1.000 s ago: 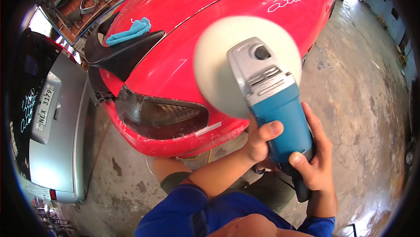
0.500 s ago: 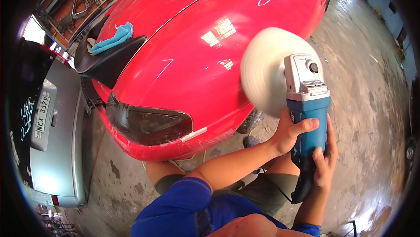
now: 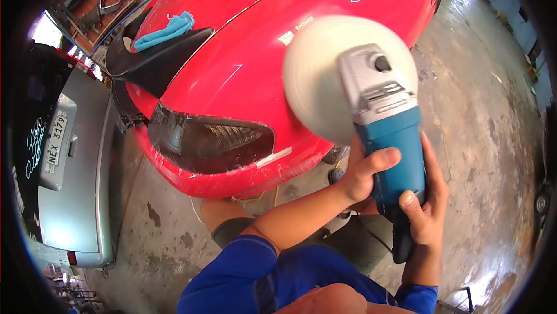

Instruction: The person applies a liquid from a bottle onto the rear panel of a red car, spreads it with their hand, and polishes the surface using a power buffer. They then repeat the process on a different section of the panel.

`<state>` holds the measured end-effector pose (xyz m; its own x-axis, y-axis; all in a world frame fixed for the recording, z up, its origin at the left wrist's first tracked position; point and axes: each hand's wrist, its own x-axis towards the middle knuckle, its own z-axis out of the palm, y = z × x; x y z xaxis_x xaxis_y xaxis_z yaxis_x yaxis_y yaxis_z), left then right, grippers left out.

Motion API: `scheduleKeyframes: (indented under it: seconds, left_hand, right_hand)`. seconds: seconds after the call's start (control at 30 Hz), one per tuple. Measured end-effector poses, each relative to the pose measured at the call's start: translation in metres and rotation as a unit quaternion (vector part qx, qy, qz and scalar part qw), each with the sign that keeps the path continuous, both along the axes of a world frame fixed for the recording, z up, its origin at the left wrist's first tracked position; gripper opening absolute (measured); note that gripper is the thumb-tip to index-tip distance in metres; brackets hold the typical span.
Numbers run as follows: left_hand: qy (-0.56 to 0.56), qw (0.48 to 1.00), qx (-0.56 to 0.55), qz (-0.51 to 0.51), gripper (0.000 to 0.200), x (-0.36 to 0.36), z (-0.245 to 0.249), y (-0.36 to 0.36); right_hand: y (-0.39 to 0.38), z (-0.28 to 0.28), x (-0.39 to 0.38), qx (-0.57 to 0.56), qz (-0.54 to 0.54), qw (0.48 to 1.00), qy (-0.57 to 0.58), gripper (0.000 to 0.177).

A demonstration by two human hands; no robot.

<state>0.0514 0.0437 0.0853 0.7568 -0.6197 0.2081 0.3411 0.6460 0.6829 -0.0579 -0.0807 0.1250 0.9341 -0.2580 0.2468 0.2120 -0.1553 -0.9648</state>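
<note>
A blue and silver power polisher (image 3: 391, 140) with a blurred, round off-white pad (image 3: 316, 82) lies over the side of a red car body (image 3: 249, 76). My left hand (image 3: 365, 172) wraps round the front of its blue housing, thumb on top. Farther back, near the black handle end, my right hand (image 3: 428, 207) grips the housing from the right side. The pad covers part of the red panel; whether its whole face touches is hidden. A dark headlight (image 3: 212, 140) sits left of the pad.
A light blue cloth (image 3: 165, 31) rests on a black trim piece (image 3: 156, 62) at the car's front. On the left stands a silver vehicle (image 3: 75, 215) with a number plate. Stained concrete floor (image 3: 481, 157) runs along the right. A yellow cable (image 3: 276, 195) shows under the red bumper.
The polisher and both hands have moved left, and the pad has shifted left and up across the red panel. The tool's head now tilts more to the left. The camera view has shifted slightly.
</note>
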Motion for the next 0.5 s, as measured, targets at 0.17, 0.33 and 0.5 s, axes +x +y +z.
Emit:
scheduleKeyframes:
  seconds: [0.17, 0.33, 0.5]
  left_hand:
    - [0.027, 0.994, -0.094, 0.042, 0.091, -0.024, -0.027, 0.047]
    - [-0.007, 0.992, -0.078, 0.095, 0.094, -0.036, -0.02, 0.07]
    - [0.007, 0.995, -0.059, 0.076, 0.088, -0.036, -0.04, 0.05]
  right_hand:
    - [0.02, 0.005, 0.003, -0.147, 0.128, 0.979, -0.05, 0.099]
    - [0.036, -0.001, 0.003, -0.15, 0.19, 0.967, -0.083, 0.096]
    - [0.018, -0.018, -0.006, -0.148, 0.13, 0.978, -0.063, 0.101]
